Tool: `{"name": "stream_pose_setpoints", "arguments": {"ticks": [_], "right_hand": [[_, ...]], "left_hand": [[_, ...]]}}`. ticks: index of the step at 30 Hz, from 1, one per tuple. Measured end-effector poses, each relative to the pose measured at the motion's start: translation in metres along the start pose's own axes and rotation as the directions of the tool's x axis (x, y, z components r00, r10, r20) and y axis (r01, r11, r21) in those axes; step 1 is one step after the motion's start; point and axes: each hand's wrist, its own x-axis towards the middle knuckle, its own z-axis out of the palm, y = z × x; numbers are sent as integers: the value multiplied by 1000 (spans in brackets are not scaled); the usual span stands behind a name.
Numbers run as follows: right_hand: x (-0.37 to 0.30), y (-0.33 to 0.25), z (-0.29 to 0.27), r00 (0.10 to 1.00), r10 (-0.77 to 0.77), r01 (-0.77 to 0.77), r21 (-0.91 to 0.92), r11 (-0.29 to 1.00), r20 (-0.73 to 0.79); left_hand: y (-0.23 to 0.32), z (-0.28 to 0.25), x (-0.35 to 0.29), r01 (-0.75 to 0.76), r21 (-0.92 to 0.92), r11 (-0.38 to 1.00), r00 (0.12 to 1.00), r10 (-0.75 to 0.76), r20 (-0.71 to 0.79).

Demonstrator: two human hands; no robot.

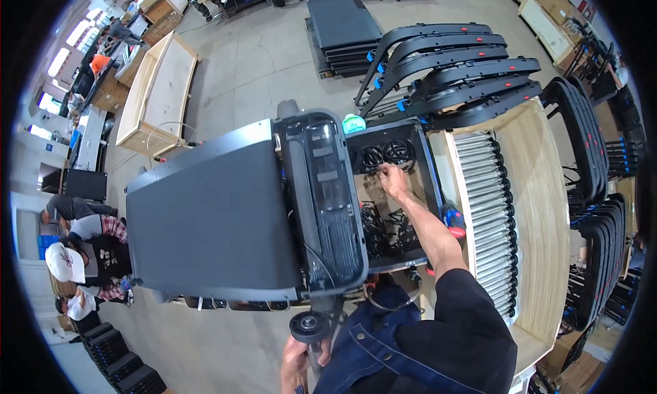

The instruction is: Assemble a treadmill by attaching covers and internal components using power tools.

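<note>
My left hand (pixel 295 361), low in the view, is wrapped round a metal roller (pixel 315 353) with a black pulley (pixel 309 327) on its upper end. My right hand (pixel 393 182) reaches into a dark open tray (pixel 432 168). Its fingers are pinched just below coiled black loops (pixel 383 154); what lies between them is too small to make out. Small black parts (pixel 387 226) lie nearer to me in the tray. Left of the tray is a treadmill base with a dark belt (pixel 212 219) and a motor housing (pixel 328 189) at its right end.
A wooden crate (pixel 540 223) of metal rollers (pixel 482 216) stands at my right, with a power driver (pixel 453 219) beside the tray. Black curved frames (pixel 465 69) and stacked decks (pixel 342 24) stand beyond. A wooden box (pixel 161 86) is at far left; people (pixel 85 257) work at left.
</note>
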Motion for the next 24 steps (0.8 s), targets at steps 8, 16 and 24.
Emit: {"name": "stream_pose_setpoints", "arguments": {"ticks": [8,16,24], "right_hand": [[72,-50,35,974,219,-221,-29,975,-63],[61,-24,-11,944,143,-139,34,990,-296],[-50,-81,-124,958,286,-46,983,177,-6]], "left_hand": [[3,-4,34,-44,-118,992,989,26,-148],[0,-1,49,-46,35,998,996,48,-78],[-11,17,57,87,364,927,996,-78,-39]]}}
